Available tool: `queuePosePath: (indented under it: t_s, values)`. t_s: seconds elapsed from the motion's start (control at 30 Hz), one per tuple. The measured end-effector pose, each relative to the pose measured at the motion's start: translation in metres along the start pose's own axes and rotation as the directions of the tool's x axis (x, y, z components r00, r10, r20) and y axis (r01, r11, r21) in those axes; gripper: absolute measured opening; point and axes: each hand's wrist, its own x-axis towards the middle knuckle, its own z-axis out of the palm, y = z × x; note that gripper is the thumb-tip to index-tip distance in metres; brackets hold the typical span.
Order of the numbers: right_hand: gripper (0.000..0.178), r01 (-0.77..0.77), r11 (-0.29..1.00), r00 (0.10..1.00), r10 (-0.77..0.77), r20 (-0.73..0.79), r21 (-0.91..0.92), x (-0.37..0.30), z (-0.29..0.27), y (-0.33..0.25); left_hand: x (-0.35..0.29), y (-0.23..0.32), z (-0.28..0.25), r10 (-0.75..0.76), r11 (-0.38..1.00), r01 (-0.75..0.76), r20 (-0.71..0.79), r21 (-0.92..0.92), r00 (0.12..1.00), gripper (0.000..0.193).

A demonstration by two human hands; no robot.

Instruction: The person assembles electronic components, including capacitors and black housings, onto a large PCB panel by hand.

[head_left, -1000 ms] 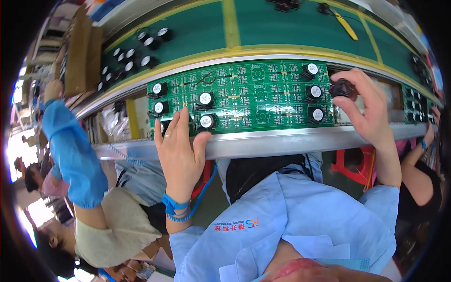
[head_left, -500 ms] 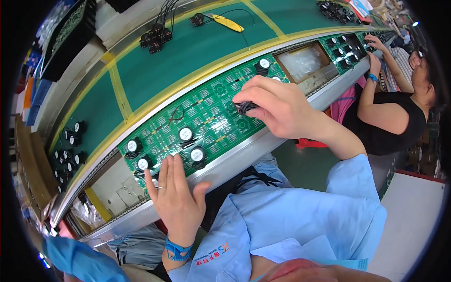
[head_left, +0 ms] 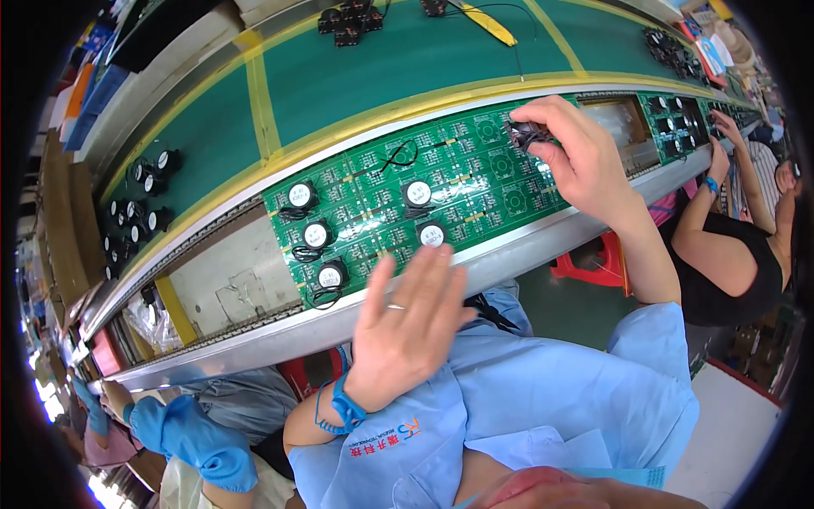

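A long green circuit board point(head_left: 365, 212) lies on the metal rail in front of me. Several round black buzzers with white tops, such as the one at its upper left point(head_left: 302, 194), sit on its left half with coiled black wires. My right hand point(head_left: 585, 161) pinches a black wired buzzer point(head_left: 526, 134) over the board's right part; my fingers partly hide it. Flat, with fingers stretched, my left hand point(head_left: 411, 318) is at the board's near edge beside a buzzer point(head_left: 431, 235). Whether its fingertips touch that buzzer I cannot tell. A looped black wire point(head_left: 398, 157) lies across the board.
Loose buzzers point(head_left: 136, 216) lie on the green bench at left. A yellow cutter point(head_left: 490, 25) and dark wired parts point(head_left: 349, 22) are at the back. Another person point(head_left: 721, 246) works at a further board point(head_left: 674, 127) on the right. A red stool point(head_left: 589, 263) stands below the rail.
The whole view has shifted, so the board appears farther right and higher. My left hand has drawn off the buzzers toward the near edge; my right hand keeps its buzzer over the board.
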Motion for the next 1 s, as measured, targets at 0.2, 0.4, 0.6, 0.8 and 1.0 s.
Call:
queuePosePath:
  t_s: [0.2,0.4,0.6,0.8,1.0]
  values:
    - [0.032,0.030,0.998,0.988,-0.038,0.153,0.052,0.010,0.011,-0.011,-0.016,0.006,0.019,0.151,0.989,-0.145,-0.259,0.040,0.954,0.032]
    - [0.031,0.007,1.000,0.991,-0.003,0.136,-0.029,-0.029,-0.023,0.024,-0.016,-0.001,0.001,0.230,0.968,-0.251,-0.505,0.029,0.832,0.024]
    - [0.031,0.074,0.996,0.988,-0.080,0.135,0.053,0.007,-0.015,0.005,-0.053,-0.025,-0.038,-0.220,0.968,0.250,-0.461,0.004,0.859,0.048]
    - [0.031,0.099,0.993,0.984,-0.107,0.141,0.060,0.016,-0.021,-0.001,-0.061,-0.026,-0.023,-0.337,0.941,0.329,-0.357,-0.084,0.871,0.066]
    - [0.030,0.088,0.994,0.986,-0.096,0.135,0.060,0.012,-0.024,-0.008,-0.057,-0.023,-0.026,-0.378,0.925,0.331,-0.342,-0.189,0.861,0.075]
